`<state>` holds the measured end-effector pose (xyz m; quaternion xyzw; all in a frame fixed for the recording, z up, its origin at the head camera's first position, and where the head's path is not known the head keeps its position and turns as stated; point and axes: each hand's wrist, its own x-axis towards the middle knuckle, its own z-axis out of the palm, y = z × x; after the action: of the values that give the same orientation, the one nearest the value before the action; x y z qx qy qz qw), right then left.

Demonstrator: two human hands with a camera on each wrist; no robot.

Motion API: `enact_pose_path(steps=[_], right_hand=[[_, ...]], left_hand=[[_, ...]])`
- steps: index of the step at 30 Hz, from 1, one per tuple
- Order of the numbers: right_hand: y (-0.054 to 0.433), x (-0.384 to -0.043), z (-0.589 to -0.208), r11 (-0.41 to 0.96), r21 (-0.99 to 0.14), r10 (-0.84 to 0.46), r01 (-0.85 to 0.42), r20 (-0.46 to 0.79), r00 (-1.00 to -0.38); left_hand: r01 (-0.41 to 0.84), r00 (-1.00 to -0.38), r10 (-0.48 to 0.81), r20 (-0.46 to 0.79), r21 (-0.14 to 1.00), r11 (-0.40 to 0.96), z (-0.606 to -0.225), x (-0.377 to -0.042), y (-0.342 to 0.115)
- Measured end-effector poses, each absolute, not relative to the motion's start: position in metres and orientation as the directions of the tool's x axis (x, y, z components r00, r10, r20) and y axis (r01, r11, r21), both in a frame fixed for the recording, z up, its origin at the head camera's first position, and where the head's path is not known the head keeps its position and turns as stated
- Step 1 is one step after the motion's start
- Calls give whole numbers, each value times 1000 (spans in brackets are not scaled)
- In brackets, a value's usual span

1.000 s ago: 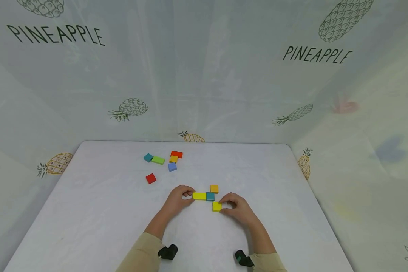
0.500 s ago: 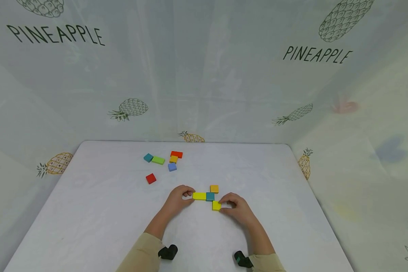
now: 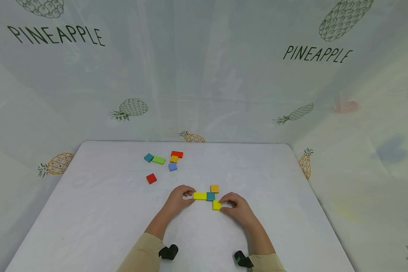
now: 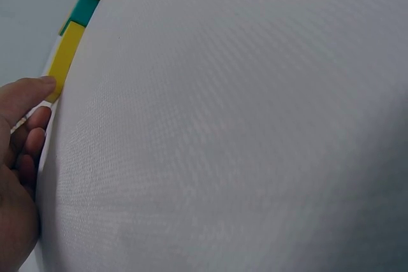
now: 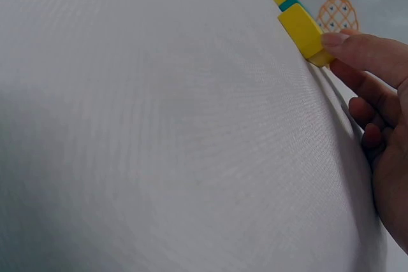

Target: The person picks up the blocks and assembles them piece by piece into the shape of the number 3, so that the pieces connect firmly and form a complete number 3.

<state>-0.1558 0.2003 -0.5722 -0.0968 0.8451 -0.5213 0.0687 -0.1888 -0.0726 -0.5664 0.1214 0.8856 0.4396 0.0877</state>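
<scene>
My left hand (image 3: 176, 199) pinches the left end of a long yellow block (image 3: 200, 196) between thumb and fingers. A teal block (image 3: 210, 196) lies against that block's right end. Just beyond the teal one sits an orange-yellow block (image 3: 214, 189). On the near side, a squarish yellow block (image 3: 217, 205) is right at the teal block's front edge, offset to the right. My right hand (image 3: 240, 210) holds it by its right side, the thumb (image 5: 335, 39) on its near corner in the right wrist view. The left thumb (image 4: 44, 85) shows on the long yellow block in the left wrist view.
Farther back on the white table (image 3: 98, 211) lie a teal block (image 3: 149, 158), a green block (image 3: 158, 160), a red block (image 3: 177, 154), an orange block (image 3: 174, 159), a blue block (image 3: 172, 167) and another red block (image 3: 151, 178). A pineapple-print curtain (image 3: 204, 75) surrounds the table.
My right hand has nudged the squarish yellow block slightly away from me, up to the teal block. The left hand and the other blocks stay in place.
</scene>
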Motion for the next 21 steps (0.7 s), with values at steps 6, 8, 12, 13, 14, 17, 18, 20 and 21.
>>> enact_pose_path(steps=[6, 8, 12, 13, 14, 17, 18, 20, 21], right_hand=[[203, -155, -569, 438, -894, -238, -98, -10, -971], [203, -154, -568, 441, -892, -238, -98, -11, -971], [203, -154, -566, 437, -895, -233, -87, -19, -972], [203, -154, -566, 435, -896, -231, -84, -21, -973], [203, -154, -566, 435, -896, -230, -84, -21, -973], [203, -155, -567, 441, -894, -227, -81, -24, -974], [202, -156, -567, 448, -891, -226, -78, -29, -974], [201, -157, -568, 460, -885, -218, -70, -36, -975], [199, -158, -566, 466, -882, -212, -67, -38, -977]], left_hand=[[120, -958, 280, -60, 805, 582, -565, -189, -69], [126, -957, 283, -56, 800, 586, -565, -188, -69], [132, -957, 287, -52, 799, 586, -565, -188, -68], [137, -956, 290, -48, 799, 585, -565, -188, -68], [138, -955, 291, -47, 801, 583, -565, -189, -68], [133, -956, 289, -50, 805, 578, -568, -190, -69], [129, -957, 286, -52, 805, 579, -569, -190, -70], [111, -959, 275, -63, 811, 574, -573, -191, -71], [96, -961, 267, -73, 818, 567, -573, -191, -72]])
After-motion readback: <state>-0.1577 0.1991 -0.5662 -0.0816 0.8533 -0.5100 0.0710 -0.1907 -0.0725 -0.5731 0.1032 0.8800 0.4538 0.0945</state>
